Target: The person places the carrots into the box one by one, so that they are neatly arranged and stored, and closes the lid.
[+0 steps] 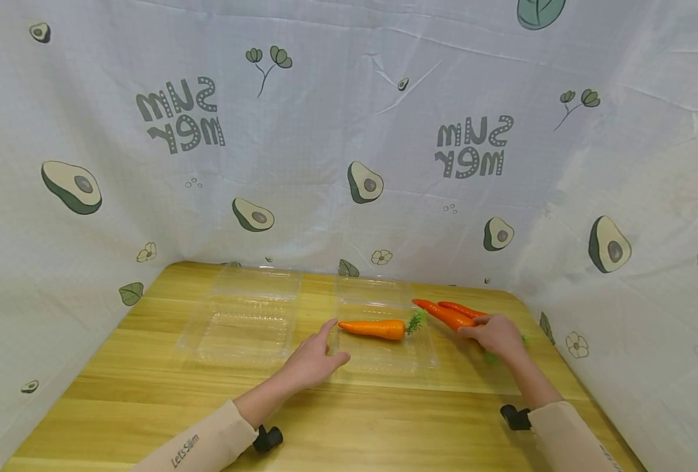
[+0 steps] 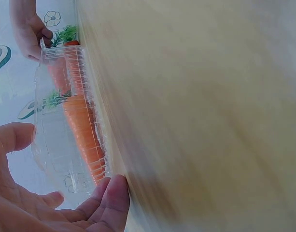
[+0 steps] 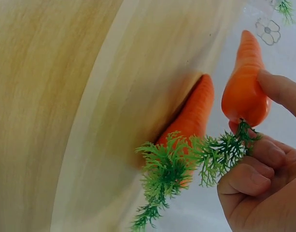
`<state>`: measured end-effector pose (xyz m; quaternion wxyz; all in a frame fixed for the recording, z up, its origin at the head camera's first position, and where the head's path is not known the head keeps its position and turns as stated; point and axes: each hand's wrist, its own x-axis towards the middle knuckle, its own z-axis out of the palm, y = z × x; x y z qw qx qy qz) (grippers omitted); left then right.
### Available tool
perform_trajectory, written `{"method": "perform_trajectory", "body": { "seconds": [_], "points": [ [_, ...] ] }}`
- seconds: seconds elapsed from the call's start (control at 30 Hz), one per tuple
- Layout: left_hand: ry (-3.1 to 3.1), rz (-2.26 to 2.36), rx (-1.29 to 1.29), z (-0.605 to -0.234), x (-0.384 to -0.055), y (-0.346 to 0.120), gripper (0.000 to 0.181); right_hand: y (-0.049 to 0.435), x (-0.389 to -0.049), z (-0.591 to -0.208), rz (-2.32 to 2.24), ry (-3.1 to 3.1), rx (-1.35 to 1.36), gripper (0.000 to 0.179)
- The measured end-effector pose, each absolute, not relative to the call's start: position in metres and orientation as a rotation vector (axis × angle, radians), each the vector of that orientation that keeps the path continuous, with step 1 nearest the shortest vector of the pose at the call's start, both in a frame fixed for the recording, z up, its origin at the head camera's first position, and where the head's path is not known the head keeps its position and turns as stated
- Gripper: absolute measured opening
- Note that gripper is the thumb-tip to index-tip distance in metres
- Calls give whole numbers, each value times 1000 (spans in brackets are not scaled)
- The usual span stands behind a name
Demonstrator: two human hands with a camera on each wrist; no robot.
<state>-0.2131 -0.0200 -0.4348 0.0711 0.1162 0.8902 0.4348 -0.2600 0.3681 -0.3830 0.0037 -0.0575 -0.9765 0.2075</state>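
Note:
My right hand (image 1: 499, 335) pinches an orange carrot (image 3: 246, 92) with green leafy tops, thumb and fingers near its thick end. Beside that carrot, a second carrot (image 3: 193, 113) lies on the table at the right. Another carrot (image 1: 375, 329) lies across the base of the right clear plastic box (image 1: 384, 362), its tip to the left and its leaves to the right. By the left edge of this box is my left hand (image 1: 313, 360), its fingers spread and relaxed. In the left wrist view its fingertips (image 2: 116, 186) are right at the box's near corner.
To the left stands another clear plastic box (image 1: 243, 337), lid folded open, with nothing inside. Both boxes sit toward the back of the wooden table (image 1: 349, 419). A white printed curtain (image 1: 313, 144) hangs behind the table and along both sides.

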Motion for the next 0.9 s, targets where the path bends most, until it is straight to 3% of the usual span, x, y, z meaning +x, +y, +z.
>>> {"method": "perform_trajectory", "body": {
  "seconds": [0.9],
  "points": [
    [2662, 1323, 356, -436, -213, -21, 80, 375, -261, -364, 675, -3096, -216, 76]
  ]
}}
